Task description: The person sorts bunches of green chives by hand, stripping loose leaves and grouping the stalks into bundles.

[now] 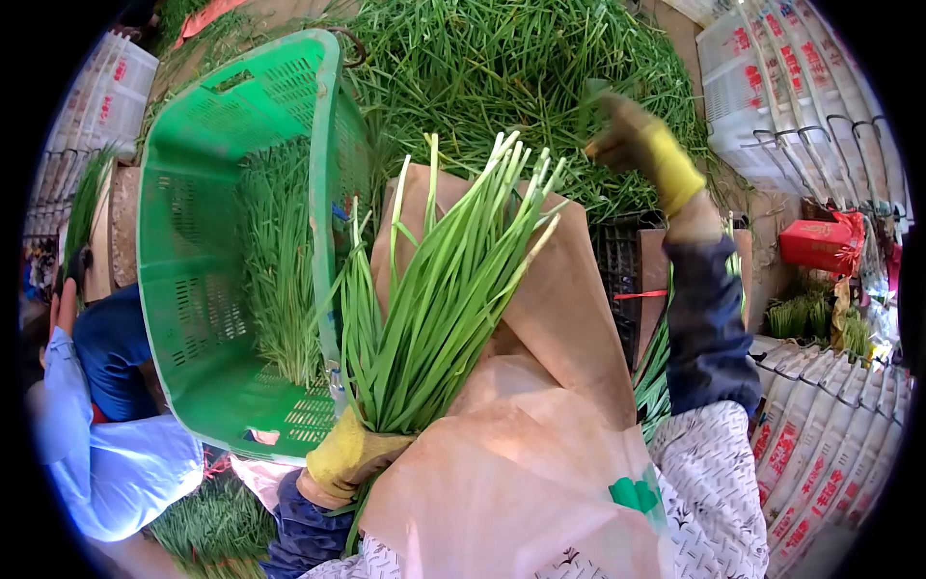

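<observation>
A large green plastic basket (227,87) with slotted walls lies tilted on the left, its open side showing a layer of loose chives (280,261) inside. A wide heap of chives (482,68) covers the floor ahead, tangled and spreading to the right of the basket. A brown sheet (569,309) lies over the person's lap, with a translucent apron (502,463) nearer the body; the apron bears a green clover-shaped mark (635,494). White crates with red lettering (752,87) stand at the upper right. At the left edge sits another person in a light blue top (135,463), with one hand near some long greens.

The bunch of chives (434,299) is above the brown sheet, just beside the basket's rim, its pale stem ends pointing up and away from the body and fanned apart. The left hand (352,458), in a yellow-cuffed glove, is closed around the lower, leafy part of this bunch, with a few leaves hanging below the grip. The right hand (627,150), in a dark, soiled glove with a yellow cuff, is raised over the heap's right side, well apart from the bunch. Its fingers are blurred, so how far open they are, and whether they hold anything, cannot be told. A red box (820,243) is farther right.
</observation>
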Available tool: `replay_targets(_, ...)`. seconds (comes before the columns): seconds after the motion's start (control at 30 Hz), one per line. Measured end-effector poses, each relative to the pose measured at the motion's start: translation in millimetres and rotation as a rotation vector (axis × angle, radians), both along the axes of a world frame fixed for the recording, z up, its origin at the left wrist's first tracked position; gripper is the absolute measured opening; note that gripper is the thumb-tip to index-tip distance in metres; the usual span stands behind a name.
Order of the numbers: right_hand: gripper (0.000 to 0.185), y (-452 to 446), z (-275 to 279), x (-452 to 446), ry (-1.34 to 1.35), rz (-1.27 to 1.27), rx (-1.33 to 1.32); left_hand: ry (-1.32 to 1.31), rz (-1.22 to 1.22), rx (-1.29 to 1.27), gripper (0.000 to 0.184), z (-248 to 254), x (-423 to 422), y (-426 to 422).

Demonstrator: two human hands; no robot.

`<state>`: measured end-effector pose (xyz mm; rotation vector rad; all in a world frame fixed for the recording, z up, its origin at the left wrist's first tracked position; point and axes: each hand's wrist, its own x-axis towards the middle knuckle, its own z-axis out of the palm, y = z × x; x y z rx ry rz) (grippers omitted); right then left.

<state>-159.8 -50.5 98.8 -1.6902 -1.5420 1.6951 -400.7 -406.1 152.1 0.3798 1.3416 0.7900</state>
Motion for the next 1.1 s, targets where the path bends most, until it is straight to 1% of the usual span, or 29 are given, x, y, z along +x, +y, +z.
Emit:
replay_targets(0.03,0.062,-29.8,-7.2,-12.1,0.064,0.102,0.167,-0.017,0.000,0.018,0.063,-3.2,1.6,-0.6)
replay_targets(0.1,0.071,-76.1,-7.6,-30.2,-0.182,0.462,0.649,-0.031,0.000,0.026,0.062,-3.9,1.0,-2.0)
replay_targets(0.13,0.058,-77.9,-21.3,-29.4,-0.210,0.392,0.612,0.085,-0.085,0.090,0.061,-2.3,0.2,-1.5)
replay_targets(0.17,0.041,-68.2,-11.8,-26.7,-0.045,0.286,0.413,0.201,-0.169,0.154,0.059,-1.7,-1.1,-2.3)
replay_targets(0.23,0.034,-20.1,-29.7,-11.7,-0.726,0.305,0.829,0.155,-0.141,0.114,0.057,-2.6,-1.7,-7.9)
replay_targets(0.3,0.039,9.7,-22.0,-4.3,-0.970,0.382,0.885,0.089,-0.109,0.061,0.055,-3.1,-3.5,-10.9)
replay_targets(0.33,0.053,7.0,-6.2,-21.2,-1.000,0.364,0.963,0.083,-0.106,0.059,0.055,-3.1,-3.1,-9.3)
replay_targets(0.37,0.077,1.1,8.1,-38.6,-0.784,0.393,0.908,0.075,-0.108,0.057,0.055,-2.5,-2.6,-7.3)
replay_targets(0.4,0.084,5.7,-1.0,-50.7,-0.486,0.436,0.700,0.075,-0.107,0.060,0.055,-1.7,-2.7,-6.7)
replay_targets(0.43,0.094,0.7,5.5,-68.6,-0.438,0.569,0.474,0.083,-0.118,0.065,0.054,-0.9,-2.1,-6.9)
replay_targets(0.47,0.095,11.2,-24.7,-79.4,-0.361,0.714,0.243,0.094,-0.127,0.074,0.054,-0.7,-2.6,-4.7)
replay_targets(0.5,0.087,-5.6,0.8,-97.6,-0.442,0.950,0.136,0.108,-0.139,0.082,0.054,0.4,-2.9,-2.9)
replay_targets(0.53,0.072,-10.4,-11.9,-110.4,-0.483,1.133,0.243,0.131,-0.153,0.091,0.054,1.4,-3.4,-3.5)
replay_targets(0.57,0.056,-11.8,-15.0,-116.7,-0.388,1.174,0.176,0.164,-0.167,0.103,0.054,2.1,-3.7,-4.0)
replay_targets(0.63,0.041,-19.4,-1.0,-113.7,-0.110,1.004,0.169,0.280,-0.206,0.150,0.054,5.6,-6.7,-8.4)
replay_targets(0.67,0.032,-15.5,-3.6,-111.6,-0.039,0.986,0.213,0.338,-0.211,0.172,0.054,6.4,-8.7,-9.5)
replay_targets(0.7,0.030,-15.1,-2.0,-106.1,0.078,0.882,0.203,0.365,-0.199,0.181,0.053,6.8,-12.3,-11.0)
replay_targets(0.77,0.035,-0.3,3.3,-89.6,0.418,0.582,-0.077,0.460,-0.140,0.209,0.052,9.7,-18.8,-15.5)
replay_targets(0.8,0.035,6.0,9.4,-81.3,0.422,0.567,-0.072,0.225,0.070,0.033,0.049,14.0,-18.2,-19.6)
replay_targets(0.83,0.033,11.8,17.4,-72.7,0.627,0.410,-0.151,0.152,0.118,-0.024,0.049,11.1,-21.3,-20.5)
replay_targets(0.87,0.032,19.5,21.5,-62.8,0.832,0.251,-0.227,0.106,0.116,-0.044,0.048,6.4,-23.9,-22.4)
replay_targets(0.9,0.027,37.3,7.8,-47.0,0.940,0.158,-0.194,0.082,0.105,-0.049,0.048,1.6,-26.0,-22.5)
replay_targets(0.93,0.024,42.2,18.5,-32.3,0.927,0.164,-0.263,0.064,0.095,-0.052,0.048,-1.4,-26.4,-22.9)
replay_targets(0.97,0.022,61.6,5.2,-16.7,1.112,0.201,-0.186,0.046,0.089,-0.058,0.048,-3.6,-26.8,-23.7)
replay_targets(1.0,0.022,92.0,-5.0,9.8,1.305,0.215,-0.299,0.032,0.083,-0.062,0.048,-5.1,-26.0,-22.8)
replay_targets(1.03,0.021,96.9,4.7,23.1,1.311,0.125,-0.167,0.021,0.073,-0.063,0.048,-5.5,-25.8,-23.8)
replay_targets(1.07,0.019,93.8,0.1,30.2,1.266,0.040,0.030,0.013,0.068,-0.066,0.047,-7.1,-24.7,-24.6)
replay_targets(1.1,0.017,76.4,9.6,24.6,1.191,-0.056,0.221,0.011,0.057,-0.068,0.047,-8.7,-24.8,-23.5)
